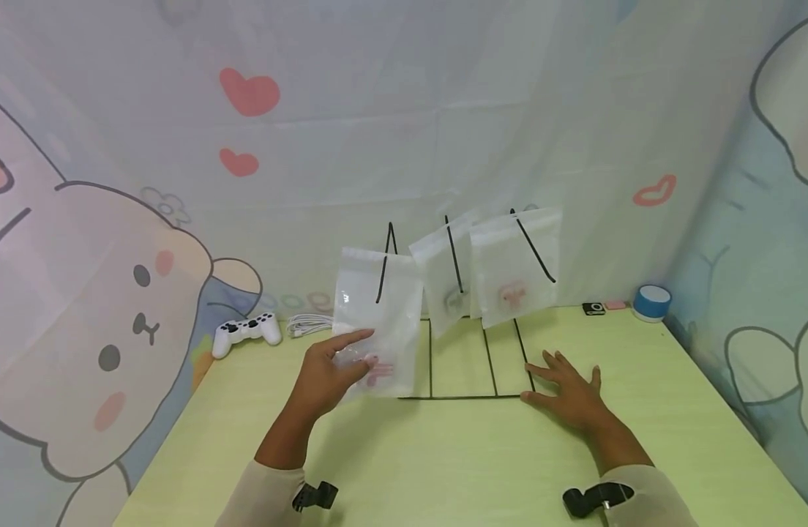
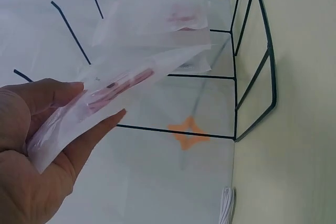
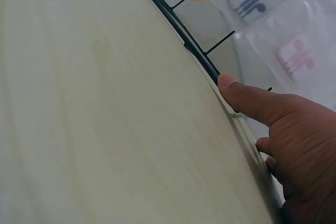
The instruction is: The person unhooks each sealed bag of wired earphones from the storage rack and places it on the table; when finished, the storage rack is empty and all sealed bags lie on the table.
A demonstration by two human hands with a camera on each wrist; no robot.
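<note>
Pinching a clear plastic bag [image 1: 380, 322] between thumb and fingers, the left hand [image 1: 329, 377] holds it up at the leftmost hook of the black wire rack [image 1: 466, 366]. The bag hangs beside that hook's prong; whether it is threaded on it, cannot tell. Pink item inside the bag, low down, near the fingertips. In the left wrist view the bag [image 2: 113, 85] runs from the palm out toward the rack [image 2: 252, 66], thumb on top, fingers underneath.

Right hand [image 1: 569, 395] lies flat on the green desk [image 1: 457, 461], fingers spread and straight, grasping nothing. It sits at the rack's front right corner; the right wrist view shows the index fingertip [image 3: 228, 83] touching the base wire [image 3: 178, 30].

Two more bags hang on the rack: middle bag [image 1: 443, 282] with a dark item, right bag [image 1: 516, 267] with a pink item. Right wrist view shows both as earphone packs, dark [image 3: 247, 1] and pink [image 3: 296, 56].

Rest of the desk:
- white game controller [image 1: 247, 333] at back left
- coiled white cable [image 1: 308, 323] just beside it
- small black device [image 1: 593, 309] and a pink one [image 1: 615, 304] at back right
- blue and white round object [image 1: 651, 302] in the far right corner

Cartoon-print curtain [image 1: 114, 293] behind and on both sides.
</note>
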